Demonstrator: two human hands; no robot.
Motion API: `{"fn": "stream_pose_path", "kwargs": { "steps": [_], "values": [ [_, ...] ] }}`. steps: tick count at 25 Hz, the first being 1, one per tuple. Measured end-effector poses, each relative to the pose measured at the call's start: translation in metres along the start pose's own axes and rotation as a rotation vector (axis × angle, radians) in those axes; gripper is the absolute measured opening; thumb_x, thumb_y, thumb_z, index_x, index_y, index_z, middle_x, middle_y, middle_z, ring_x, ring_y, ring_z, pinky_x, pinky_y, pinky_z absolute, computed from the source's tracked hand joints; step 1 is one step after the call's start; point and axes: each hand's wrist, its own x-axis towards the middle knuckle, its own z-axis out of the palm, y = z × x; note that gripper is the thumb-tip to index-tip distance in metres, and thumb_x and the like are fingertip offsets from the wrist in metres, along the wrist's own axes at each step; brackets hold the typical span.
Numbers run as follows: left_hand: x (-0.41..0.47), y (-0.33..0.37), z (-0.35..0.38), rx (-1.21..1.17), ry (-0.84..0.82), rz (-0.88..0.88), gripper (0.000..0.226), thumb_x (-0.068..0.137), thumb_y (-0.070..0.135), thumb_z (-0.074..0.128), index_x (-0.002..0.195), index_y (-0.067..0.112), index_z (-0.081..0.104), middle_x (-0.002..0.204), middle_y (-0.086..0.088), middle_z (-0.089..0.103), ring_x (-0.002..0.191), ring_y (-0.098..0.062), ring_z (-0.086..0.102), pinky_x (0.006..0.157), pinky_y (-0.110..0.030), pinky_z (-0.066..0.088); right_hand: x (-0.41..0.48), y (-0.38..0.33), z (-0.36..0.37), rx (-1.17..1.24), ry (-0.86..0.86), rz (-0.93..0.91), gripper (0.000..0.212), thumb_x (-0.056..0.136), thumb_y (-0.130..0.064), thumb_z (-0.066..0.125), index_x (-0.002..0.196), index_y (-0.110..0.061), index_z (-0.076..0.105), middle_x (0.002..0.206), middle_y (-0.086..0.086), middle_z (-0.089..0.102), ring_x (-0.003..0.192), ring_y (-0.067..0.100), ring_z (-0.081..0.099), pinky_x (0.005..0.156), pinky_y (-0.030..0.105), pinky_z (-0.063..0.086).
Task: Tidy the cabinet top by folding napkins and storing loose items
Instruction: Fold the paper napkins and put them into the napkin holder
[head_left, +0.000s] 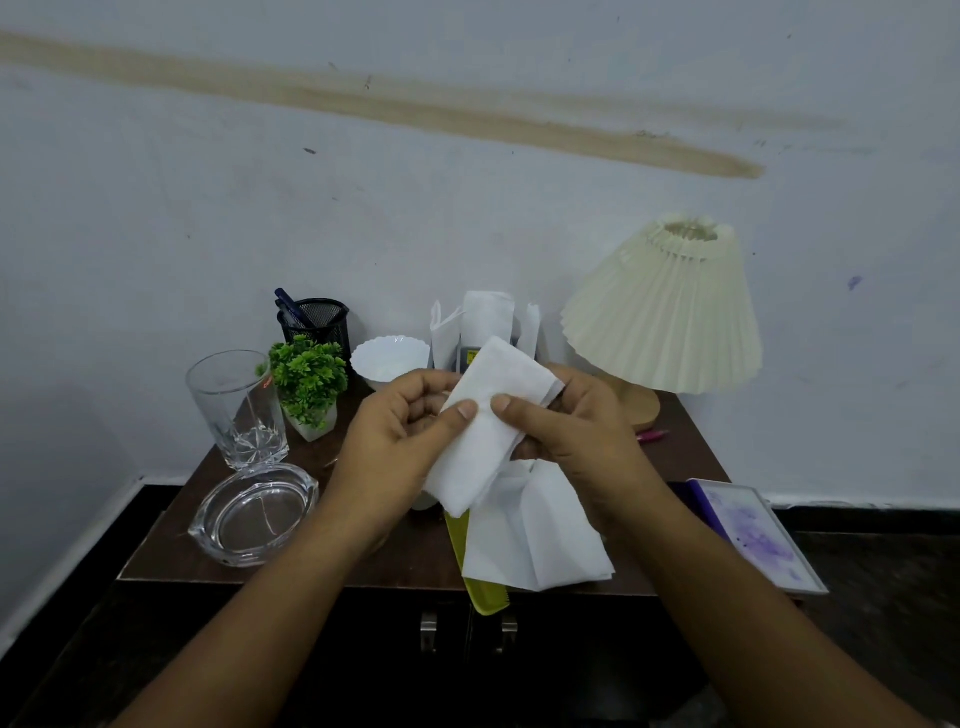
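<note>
A folded white napkin is held above the dark wooden cabinet top. My left hand pinches its left edge with the thumb on top. My right hand grips its right side, thumb pressed on the front. Beneath it more white napkins lie loose on the cabinet, partly covering a yellow-green comb that sticks out over the front edge. Further napkins stand in a holder at the back.
At the left are a drinking glass, a glass ashtray, a small green plant, a black mesh pen cup and a white bowl. A pleated lamp, a pink pen and a purple-printed frame are at the right.
</note>
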Motion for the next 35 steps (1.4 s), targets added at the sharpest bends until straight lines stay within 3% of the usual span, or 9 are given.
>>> {"fn": "stream_pose_path", "kwargs": {
  "steps": [4,10,12,17,20,23,25,30,35],
  "values": [
    [0.0,0.003,-0.007,0.223,-0.136,0.153,0.047,0.085,0.013,0.068,0.124,0.036,0.054,0.106,0.006,0.07,0.084,-0.024,0.066,0.07,-0.036,0.058,0.0,0.0,-0.005,-0.102,0.044,-0.045,0.017,0.093,-0.011,0.07,0.109,-0.014,0.071,0.101,0.002,0.078,0.092,0.019,0.076,0.071,0.033,0.064],
    [0.0,0.001,-0.007,0.252,-0.153,0.134,0.04,0.088,0.0,0.071,0.116,0.028,0.074,0.098,0.016,0.069,0.081,-0.011,0.057,0.066,-0.032,0.054,0.002,-0.001,-0.007,-0.035,0.142,-0.079,0.032,0.089,-0.014,0.075,0.114,-0.017,0.055,0.107,0.005,0.074,0.092,0.02,0.075,0.064,0.028,0.06],
    [0.003,0.004,-0.01,0.184,-0.115,0.124,0.044,0.088,-0.002,0.071,0.122,0.025,0.072,0.093,0.016,0.068,0.077,-0.009,0.055,0.07,-0.027,0.054,0.002,-0.001,-0.01,-0.067,0.047,-0.1,0.027,0.088,-0.01,0.074,0.109,-0.013,0.057,0.109,0.005,0.071,0.097,0.024,0.073,0.069,0.035,0.06],
    [0.003,0.004,-0.015,0.262,-0.098,0.158,0.053,0.088,0.0,0.071,0.133,0.026,0.064,0.122,0.009,0.066,0.083,-0.03,0.058,0.078,-0.038,0.059,0.001,0.004,-0.008,-0.155,-0.146,-0.073,0.016,0.091,0.001,0.069,0.106,-0.003,0.074,0.113,0.006,0.075,0.102,0.02,0.073,0.081,0.036,0.062],
    [0.002,0.003,-0.019,0.429,-0.107,0.213,0.061,0.087,0.004,0.073,0.14,0.03,0.057,0.12,0.017,0.062,0.067,-0.01,0.053,0.066,-0.021,0.049,0.002,0.009,-0.006,-0.303,-0.066,-0.085,0.03,0.092,0.0,0.067,0.119,-0.012,0.072,0.115,0.002,0.073,0.095,0.015,0.074,0.08,0.035,0.063],
    [0.001,0.003,-0.015,0.567,-0.099,0.269,0.068,0.087,0.006,0.073,0.146,0.03,0.05,0.117,0.02,0.059,0.072,-0.009,0.058,0.066,-0.011,0.044,0.001,0.017,-0.006,-0.562,0.0,-0.206,0.036,0.094,-0.008,0.068,0.127,-0.019,0.067,0.118,-0.016,0.065,0.093,0.008,0.068,0.084,0.031,0.062],
    [0.003,0.004,-0.009,0.477,-0.069,0.243,0.06,0.089,0.005,0.07,0.142,0.028,0.055,0.123,0.014,0.061,0.082,-0.009,0.064,0.07,-0.015,0.05,0.002,0.018,-0.005,-0.697,0.031,-0.312,0.037,0.094,-0.01,0.067,0.129,-0.022,0.066,0.119,-0.024,0.059,0.1,0.005,0.064,0.088,0.028,0.06],
    [0.019,0.005,0.004,0.454,0.006,0.166,0.025,0.093,0.009,0.066,0.111,0.024,0.076,0.112,0.012,0.071,0.096,-0.006,0.067,0.086,-0.034,0.059,0.01,0.012,-0.009,-0.732,0.212,-0.437,0.032,0.095,-0.009,0.065,0.126,-0.017,0.068,0.123,-0.005,0.066,0.104,0.009,0.065,0.089,0.031,0.06],
    [0.035,0.005,0.013,0.495,0.034,0.181,0.027,0.095,0.01,0.063,0.116,0.024,0.075,0.117,0.011,0.071,0.103,0.0,0.065,0.089,-0.023,0.057,0.022,0.011,-0.017,-0.75,0.225,-0.37,0.025,0.094,-0.011,0.066,0.117,-0.018,0.074,0.113,-0.004,0.071,0.094,0.007,0.067,0.084,0.033,0.061]
  ]
}}
